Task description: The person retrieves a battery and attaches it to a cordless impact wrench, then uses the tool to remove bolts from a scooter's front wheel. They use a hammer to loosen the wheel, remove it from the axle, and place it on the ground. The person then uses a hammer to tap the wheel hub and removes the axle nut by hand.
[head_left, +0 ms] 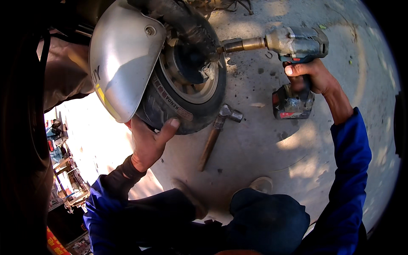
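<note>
With my right hand (310,78) I grip a grey and teal cordless impact wrench (299,42) by its handle, a battery at its base. Its long socket (246,44) points left, the tip at the wheel hub (191,63) beside a dark strut. My left hand (148,140) grips the lower edge of the black tyre (199,119), thumb on the sidewall, fingers partly hidden under a silver mudguard (119,68). The mudguard covers the tyre's left side. A hammer (208,151) with a wooden handle lies on the ground below the wheel.
Concrete ground (340,85) with sun patches and debris surrounds the wheel. Dark vehicle bodywork (27,127) runs along the left. Beyond it lies a pile of assorted items (68,178) in sunlight. My legs and shoes (261,185) are at the bottom.
</note>
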Available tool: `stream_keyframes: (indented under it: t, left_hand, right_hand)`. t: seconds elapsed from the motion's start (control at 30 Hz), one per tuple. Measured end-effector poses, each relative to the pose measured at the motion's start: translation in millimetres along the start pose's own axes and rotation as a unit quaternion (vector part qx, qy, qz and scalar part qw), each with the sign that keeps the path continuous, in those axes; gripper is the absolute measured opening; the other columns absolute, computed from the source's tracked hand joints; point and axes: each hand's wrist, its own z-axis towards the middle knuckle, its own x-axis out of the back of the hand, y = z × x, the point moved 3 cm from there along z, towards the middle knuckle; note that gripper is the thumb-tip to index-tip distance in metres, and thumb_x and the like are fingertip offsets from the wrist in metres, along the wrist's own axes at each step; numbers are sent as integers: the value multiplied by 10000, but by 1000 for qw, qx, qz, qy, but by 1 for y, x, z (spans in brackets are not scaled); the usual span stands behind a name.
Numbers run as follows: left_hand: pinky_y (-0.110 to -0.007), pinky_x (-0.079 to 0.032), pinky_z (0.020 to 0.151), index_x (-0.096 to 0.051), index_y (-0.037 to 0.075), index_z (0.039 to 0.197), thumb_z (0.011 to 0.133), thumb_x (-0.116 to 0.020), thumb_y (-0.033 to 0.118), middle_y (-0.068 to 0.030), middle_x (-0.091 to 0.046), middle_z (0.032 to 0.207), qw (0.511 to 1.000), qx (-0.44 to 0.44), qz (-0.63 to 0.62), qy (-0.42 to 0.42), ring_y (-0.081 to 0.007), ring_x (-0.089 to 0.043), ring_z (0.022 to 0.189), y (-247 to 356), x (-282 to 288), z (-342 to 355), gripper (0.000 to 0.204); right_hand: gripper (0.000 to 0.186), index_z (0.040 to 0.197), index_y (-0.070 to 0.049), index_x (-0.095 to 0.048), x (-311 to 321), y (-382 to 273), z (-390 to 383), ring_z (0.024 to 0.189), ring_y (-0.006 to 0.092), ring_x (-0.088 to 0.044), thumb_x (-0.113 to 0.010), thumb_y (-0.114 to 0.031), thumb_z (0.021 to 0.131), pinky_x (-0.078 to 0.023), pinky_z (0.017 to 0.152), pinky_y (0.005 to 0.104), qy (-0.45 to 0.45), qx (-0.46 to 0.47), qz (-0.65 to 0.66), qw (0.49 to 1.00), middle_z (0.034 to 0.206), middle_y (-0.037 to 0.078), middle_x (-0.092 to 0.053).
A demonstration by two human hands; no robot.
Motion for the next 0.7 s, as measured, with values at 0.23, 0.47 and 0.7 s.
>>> stream_keyframes:
  t: [0.23,0.47,0.7]
  left_hand:
    - [-404,-429,1167,-322,-79,1562,889,-777,310,-209,-546,1463,1000,6,-12,-22,-291,-557,1324,10,0,4,901]
    - [-405,-439,1158,-326,-75,1561,891,-789,294,-199,-552,1458,999,9,-24,-31,-282,-566,1315,14,0,5,895]
    - [-412,-457,1163,-309,-69,1563,931,-802,242,-208,-540,1475,994,60,-57,-70,-281,-565,1347,18,-2,3,859]
  right_hand:
    - [324,1019,-68,-732,14,2,3,789,127,-586,-928,-197,796,-472,676,325,8,-58,2,998,887,-15,-656]
    - [365,1040,-57,-718,10,2,1,745,135,-584,-915,-246,797,-485,680,320,26,-23,-1,999,861,5,-653]
    - [348,1068,-60,-741,6,-7,6,769,121,-590,-896,-277,844,-492,684,298,-17,-12,9,1000,863,3,-660]
